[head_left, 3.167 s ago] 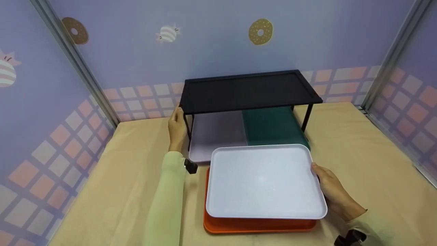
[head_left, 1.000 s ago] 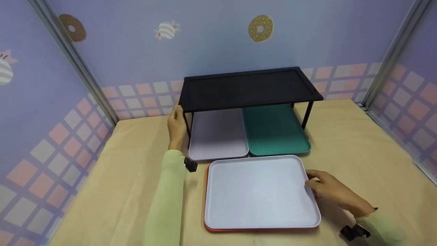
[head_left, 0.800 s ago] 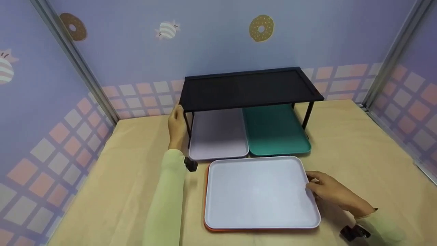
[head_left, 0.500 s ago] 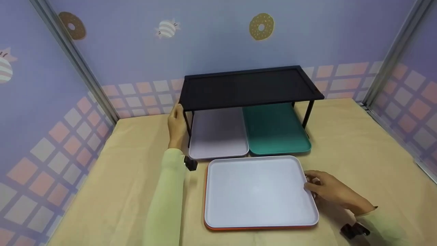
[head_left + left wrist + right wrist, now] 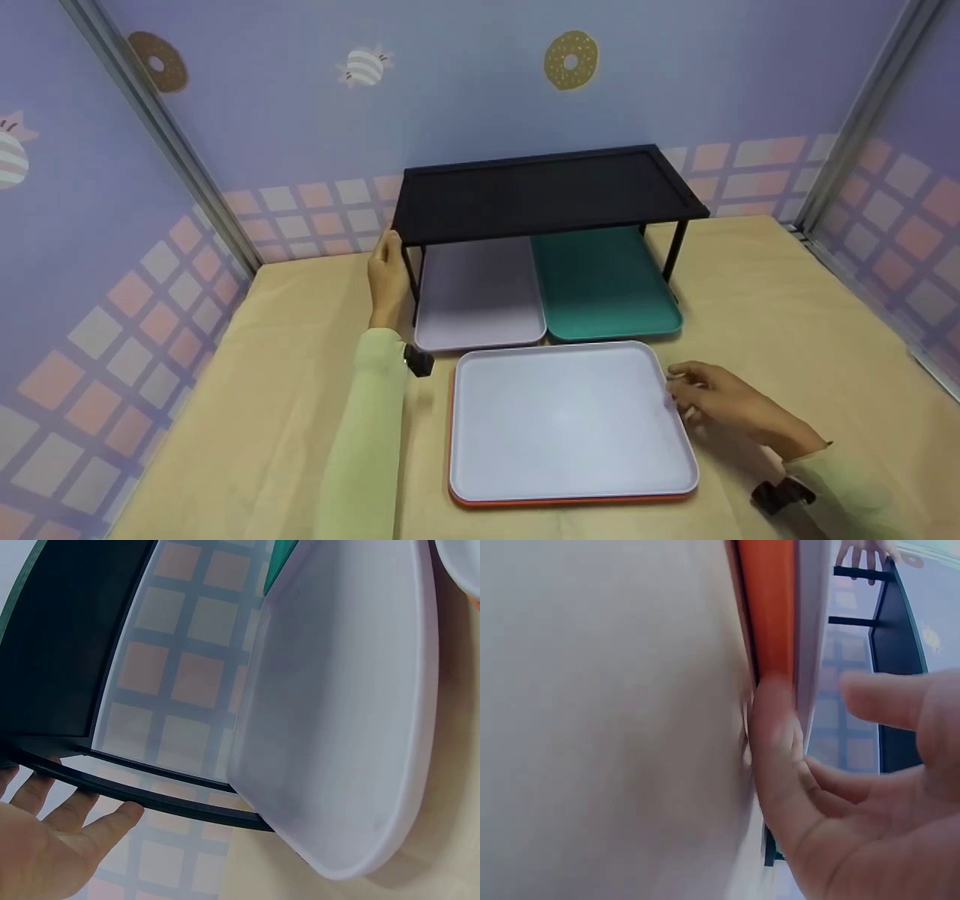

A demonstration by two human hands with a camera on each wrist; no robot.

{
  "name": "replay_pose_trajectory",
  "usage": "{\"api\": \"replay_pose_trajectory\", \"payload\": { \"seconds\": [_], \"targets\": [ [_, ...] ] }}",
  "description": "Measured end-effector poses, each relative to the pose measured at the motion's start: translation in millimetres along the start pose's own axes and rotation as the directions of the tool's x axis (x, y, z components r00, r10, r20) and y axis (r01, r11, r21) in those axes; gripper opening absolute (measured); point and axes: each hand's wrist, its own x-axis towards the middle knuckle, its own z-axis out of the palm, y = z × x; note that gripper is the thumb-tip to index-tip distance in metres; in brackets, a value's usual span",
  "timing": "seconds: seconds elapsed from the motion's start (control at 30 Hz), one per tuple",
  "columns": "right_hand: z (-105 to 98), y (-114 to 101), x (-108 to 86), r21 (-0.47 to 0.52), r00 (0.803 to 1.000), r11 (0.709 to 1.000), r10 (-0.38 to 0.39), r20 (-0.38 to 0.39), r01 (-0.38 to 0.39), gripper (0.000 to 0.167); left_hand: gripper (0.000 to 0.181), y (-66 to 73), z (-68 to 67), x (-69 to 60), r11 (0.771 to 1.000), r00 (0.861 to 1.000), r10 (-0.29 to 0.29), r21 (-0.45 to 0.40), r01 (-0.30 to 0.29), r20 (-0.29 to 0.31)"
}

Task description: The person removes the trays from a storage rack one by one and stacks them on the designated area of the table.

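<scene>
In the head view, a white tray (image 5: 570, 420) lies on an orange tray (image 5: 577, 499), whose rim shows at the left and front. My right hand (image 5: 724, 401) is at the white tray's right edge. In the right wrist view its thumb stands apart from the rim while fingers touch the trays' side. My left hand (image 5: 388, 281) touches the left end of a black rack (image 5: 547, 193); its fingers lie extended against the leg in the left wrist view. A pale lilac tray (image 5: 480, 296) and a green tray (image 5: 611, 289) lie side by side, partly under the rack.
A beige cloth (image 5: 277, 390) covers the table. A patterned back wall (image 5: 465, 82) rises behind the rack, with grey metal posts (image 5: 855, 127) at the corners. The white tray's far edge lies close to the front edges of the lilac and green trays.
The white tray came down from a raised tilt onto the orange one, which shifted slightly. My right thumb has since lifted off the rim. My left hand has stayed at the rack.
</scene>
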Motion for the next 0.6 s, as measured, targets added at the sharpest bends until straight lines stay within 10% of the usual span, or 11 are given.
{"api": "replay_pose_trajectory", "payload": {
  "seconds": [0.43, 0.6],
  "targets": [
    [-11, -17, 39.0, 0.348, 0.998, 0.937, 0.048, -0.039, -0.031, 0.067, 0.051, -1.1, -2.6, -0.5, 1.000, 1.000, 0.010, -0.007, -0.010, 0.012],
    [-10, -18, 54.3, 0.600, 0.986, 0.794, 0.159, -0.045, -0.100, 0.068, 0.050, -1.0, -0.7, 0.5, 1.000, 1.000, 0.015, -0.009, -0.014, 0.012]
  ]
}}
